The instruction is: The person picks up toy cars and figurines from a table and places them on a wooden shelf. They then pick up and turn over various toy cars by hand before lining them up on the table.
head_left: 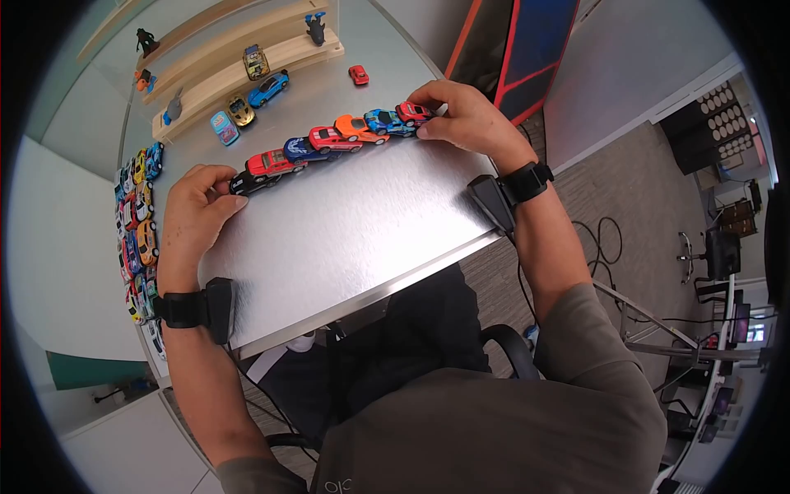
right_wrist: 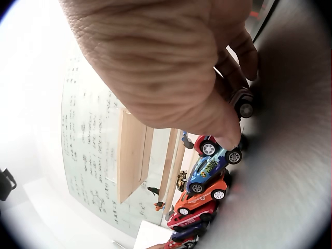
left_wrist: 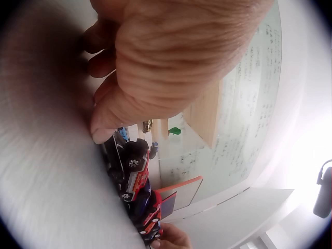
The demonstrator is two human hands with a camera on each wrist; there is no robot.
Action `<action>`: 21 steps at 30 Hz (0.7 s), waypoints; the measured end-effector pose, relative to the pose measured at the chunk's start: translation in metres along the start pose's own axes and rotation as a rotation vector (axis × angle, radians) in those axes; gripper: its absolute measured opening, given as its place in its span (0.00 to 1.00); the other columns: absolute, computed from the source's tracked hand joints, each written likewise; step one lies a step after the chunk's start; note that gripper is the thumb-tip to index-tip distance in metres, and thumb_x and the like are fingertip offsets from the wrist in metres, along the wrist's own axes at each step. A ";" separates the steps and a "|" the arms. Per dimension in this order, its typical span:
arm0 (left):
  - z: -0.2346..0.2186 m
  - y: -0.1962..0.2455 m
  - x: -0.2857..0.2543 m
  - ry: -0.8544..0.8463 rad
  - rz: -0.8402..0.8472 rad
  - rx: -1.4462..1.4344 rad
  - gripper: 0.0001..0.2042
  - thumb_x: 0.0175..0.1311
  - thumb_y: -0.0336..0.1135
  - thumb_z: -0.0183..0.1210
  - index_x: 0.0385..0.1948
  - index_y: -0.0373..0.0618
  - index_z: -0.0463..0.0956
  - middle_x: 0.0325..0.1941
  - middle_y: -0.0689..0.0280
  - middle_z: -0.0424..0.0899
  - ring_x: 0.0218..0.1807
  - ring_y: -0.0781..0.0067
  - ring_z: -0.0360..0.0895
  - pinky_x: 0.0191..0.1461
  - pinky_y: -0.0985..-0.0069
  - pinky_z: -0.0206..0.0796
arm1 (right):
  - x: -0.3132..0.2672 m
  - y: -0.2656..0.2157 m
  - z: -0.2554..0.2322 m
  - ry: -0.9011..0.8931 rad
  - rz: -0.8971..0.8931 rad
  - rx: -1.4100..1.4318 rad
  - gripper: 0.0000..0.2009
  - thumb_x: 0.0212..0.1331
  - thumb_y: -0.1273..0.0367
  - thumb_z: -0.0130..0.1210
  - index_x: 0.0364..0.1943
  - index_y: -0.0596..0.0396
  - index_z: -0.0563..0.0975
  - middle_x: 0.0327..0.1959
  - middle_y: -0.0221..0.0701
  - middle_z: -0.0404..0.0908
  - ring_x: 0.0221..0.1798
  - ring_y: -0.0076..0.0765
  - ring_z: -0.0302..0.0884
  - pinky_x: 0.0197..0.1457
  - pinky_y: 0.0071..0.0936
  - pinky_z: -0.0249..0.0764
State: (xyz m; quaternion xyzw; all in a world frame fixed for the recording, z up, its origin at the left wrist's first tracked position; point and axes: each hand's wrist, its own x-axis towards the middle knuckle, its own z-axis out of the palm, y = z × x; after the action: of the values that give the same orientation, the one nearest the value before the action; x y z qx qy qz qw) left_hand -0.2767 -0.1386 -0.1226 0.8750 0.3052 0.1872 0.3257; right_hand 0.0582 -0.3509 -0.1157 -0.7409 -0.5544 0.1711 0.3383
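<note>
A line of toy cars lies tilted on one another, each resting partly on its neighbour. My left hand (head_left: 196, 212) pinches the black toy car (head_left: 241, 183) at the left end between thumb and fingers. From there follow a red pickup (head_left: 270, 165), a dark blue car (head_left: 296, 151), a red striped car (head_left: 329, 141), an orange car (head_left: 357, 130) and a blue car (head_left: 385, 123). At the right end, my right hand (head_left: 471, 123) curls thumb and fingers round the red car (head_left: 411, 114). A dark car (right_wrist: 243, 102) shows beneath those fingers in the right wrist view.
Wooden stepped shelves (head_left: 239, 62) with small animal figures stand at the back. A blue car (head_left: 269, 89), a gold car (head_left: 240, 111), a light-blue car (head_left: 224, 128) and a small red car (head_left: 358, 75) sit before them. Many cars (head_left: 136, 222) line the metal table's (head_left: 354, 222) left edge.
</note>
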 end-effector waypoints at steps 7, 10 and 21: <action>-0.002 0.003 0.000 -0.020 -0.033 0.022 0.16 0.49 0.24 0.68 0.43 0.35 0.82 0.34 0.69 0.75 0.37 0.77 0.72 0.46 0.80 0.67 | -0.001 0.006 0.001 0.053 0.034 0.099 0.17 0.61 0.74 0.57 0.55 0.61 0.79 0.48 0.35 0.84 0.49 0.29 0.80 0.51 0.28 0.76; -0.002 0.002 0.000 -0.022 -0.031 0.019 0.16 0.49 0.24 0.68 0.43 0.35 0.82 0.34 0.69 0.75 0.37 0.77 0.72 0.46 0.80 0.67 | -0.003 0.005 0.001 0.103 0.087 0.205 0.16 0.66 0.71 0.54 0.55 0.61 0.79 0.48 0.34 0.84 0.49 0.25 0.79 0.51 0.26 0.75; -0.002 0.000 -0.001 -0.003 0.019 0.014 0.18 0.46 0.26 0.71 0.43 0.38 0.83 0.33 0.67 0.76 0.35 0.74 0.73 0.41 0.77 0.68 | -0.003 -0.024 0.007 0.509 -0.079 0.304 0.12 0.67 0.66 0.59 0.44 0.63 0.82 0.34 0.30 0.85 0.37 0.19 0.77 0.41 0.22 0.74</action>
State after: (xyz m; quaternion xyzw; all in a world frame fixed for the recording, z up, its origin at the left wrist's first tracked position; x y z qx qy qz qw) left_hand -0.2787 -0.1380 -0.1211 0.8804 0.2976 0.1870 0.3183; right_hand 0.0359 -0.3475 -0.1051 -0.6786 -0.4480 0.0476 0.5802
